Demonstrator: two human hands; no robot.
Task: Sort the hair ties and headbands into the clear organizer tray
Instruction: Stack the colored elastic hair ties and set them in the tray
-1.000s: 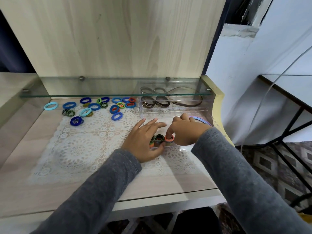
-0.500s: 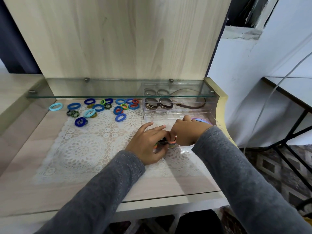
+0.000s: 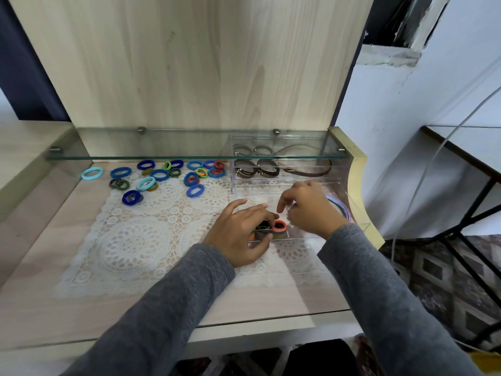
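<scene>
Resting spread on the hair ties (image 3: 274, 228) — left hand (image 3: 238, 234); right hand (image 3: 311, 210) loosely curled over the tray (image 3: 298, 235).

2 long grey sleeves (image 3: 168, 308)

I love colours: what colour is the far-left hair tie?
That hair tie is light blue; head view.

Many loose hair ties (image 3: 160, 175), mostly blue with some green and orange, lie flat and scattered to the left of the clear tray (image 3: 352, 202). Brown headbands (image 3: 309, 173) lie in its back compartments and pastel headbands (image 3: 343, 210) along its right side. A stack of hair ties (image 3: 279, 226), orange on top, sits at its front.
</scene>
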